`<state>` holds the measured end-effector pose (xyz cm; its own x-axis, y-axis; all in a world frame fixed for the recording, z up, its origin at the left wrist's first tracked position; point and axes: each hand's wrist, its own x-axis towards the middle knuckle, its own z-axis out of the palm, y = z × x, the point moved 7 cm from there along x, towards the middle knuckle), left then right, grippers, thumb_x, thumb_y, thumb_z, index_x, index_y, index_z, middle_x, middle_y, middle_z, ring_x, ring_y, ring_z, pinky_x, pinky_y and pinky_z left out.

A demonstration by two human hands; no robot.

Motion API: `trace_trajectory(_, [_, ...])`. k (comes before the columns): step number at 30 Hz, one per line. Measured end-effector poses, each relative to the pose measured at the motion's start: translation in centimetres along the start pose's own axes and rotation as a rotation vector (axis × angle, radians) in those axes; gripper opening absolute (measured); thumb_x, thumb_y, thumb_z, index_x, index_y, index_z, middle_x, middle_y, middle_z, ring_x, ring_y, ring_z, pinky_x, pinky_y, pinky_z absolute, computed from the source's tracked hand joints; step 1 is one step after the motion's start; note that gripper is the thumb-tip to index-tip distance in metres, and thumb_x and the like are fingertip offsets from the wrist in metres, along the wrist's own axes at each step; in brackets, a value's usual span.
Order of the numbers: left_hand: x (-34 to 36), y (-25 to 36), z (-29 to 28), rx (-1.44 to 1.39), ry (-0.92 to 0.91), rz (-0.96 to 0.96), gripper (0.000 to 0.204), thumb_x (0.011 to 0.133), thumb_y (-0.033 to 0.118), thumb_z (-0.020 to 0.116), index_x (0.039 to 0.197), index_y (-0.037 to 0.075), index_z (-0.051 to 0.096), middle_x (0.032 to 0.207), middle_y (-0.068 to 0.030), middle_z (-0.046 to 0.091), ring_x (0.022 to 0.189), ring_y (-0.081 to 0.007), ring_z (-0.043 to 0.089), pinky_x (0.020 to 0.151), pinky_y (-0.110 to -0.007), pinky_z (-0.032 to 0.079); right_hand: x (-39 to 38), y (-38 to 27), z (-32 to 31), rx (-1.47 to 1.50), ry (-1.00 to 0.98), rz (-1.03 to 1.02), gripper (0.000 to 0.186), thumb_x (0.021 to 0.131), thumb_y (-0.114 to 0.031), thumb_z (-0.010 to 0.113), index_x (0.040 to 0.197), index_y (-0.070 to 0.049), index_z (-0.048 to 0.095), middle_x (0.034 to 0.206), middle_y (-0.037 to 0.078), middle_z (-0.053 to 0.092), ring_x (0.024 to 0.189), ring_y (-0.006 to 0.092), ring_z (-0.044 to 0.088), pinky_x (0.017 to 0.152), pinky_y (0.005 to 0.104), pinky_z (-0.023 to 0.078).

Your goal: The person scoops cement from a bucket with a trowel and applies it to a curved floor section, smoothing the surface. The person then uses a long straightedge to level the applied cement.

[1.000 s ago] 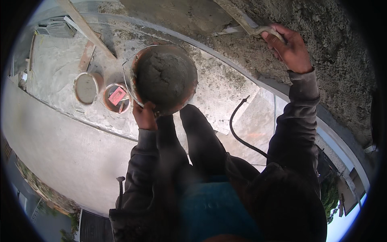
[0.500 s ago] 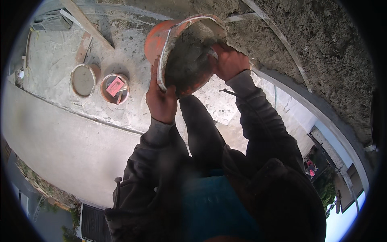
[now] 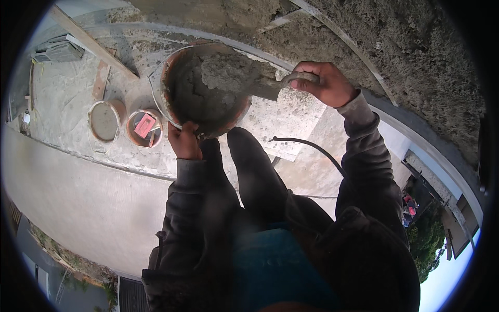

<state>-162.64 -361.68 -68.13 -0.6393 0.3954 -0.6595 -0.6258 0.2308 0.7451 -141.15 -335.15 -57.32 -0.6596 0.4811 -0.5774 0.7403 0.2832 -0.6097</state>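
Note:
My left hand [image 3: 184, 141] is closed on the near rim of an orange bucket [image 3: 236, 115], which leans with its mouth toward me. Wet grey mortar [image 3: 192, 104] coats and fills its inside. To the right of the bucket, my right hand [image 3: 331, 86] is wrapped round the handle of a mortar-caked trowel [image 3: 268, 91]. The trowel's blade points left over the bucket's mouth and bears a heap of mortar [image 3: 226, 73], which hides most of the blade. Whether the blade touches the mortar below cannot be made out.
Two smaller buckets stand at left: one with grey contents [image 3: 105, 122], one holding a pink block [image 3: 145, 125] and tools. Wooden planks [image 3: 96, 44] and stacked grey slabs [image 3: 60, 49] lie farther back. A rough mortar-covered wall [image 3: 416, 67] rises at right.
My right hand has drawn back to the right out of the bucket, bringing the mortar-laden trowel into view. The bucket has shifted left and its mouth now faces me more, with my left hand still on its rim.

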Motion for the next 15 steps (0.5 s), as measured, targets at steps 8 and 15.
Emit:
trace_trajectory(8, [-1.9, -2.1, -4.7, 0.063, 0.105, -0.06, 0.048, 0.072, -0.006, 0.053, 0.12, 0.0, 0.054, 0.101, -0.006, 0.062, 0.085, -0.0143, 0.059, 0.074, -0.026, 0.049, -4.7, -2.2, -9.9, -0.078, 0.462, -0.076, 0.031, 0.089, -0.024, 0.07, 0.106, 0.0, 0.061, 0.071, 0.007, 0.06, 0.067, 0.0125, 0.058, 0.064, 0.0305, 0.047])
trace_trajectory(15, [-2.8, -2.6, -4.8, 0.026, 0.164, -0.079, 0.044, 0.073, -0.002, 0.054, 0.117, 0.002, 0.055, 0.099, -0.0063, 0.062, 0.079, -0.0148, 0.061, 0.067, -0.027, 0.051, -0.7, 9.3, 2.5, -0.471, 0.291, 0.087, 0.033, 0.086, -0.032, 0.068, 0.113, -0.015, 0.057, 0.103, 0.01, 0.066, 0.091, 0.0313, 0.066, 0.077, 0.0406, 0.053])
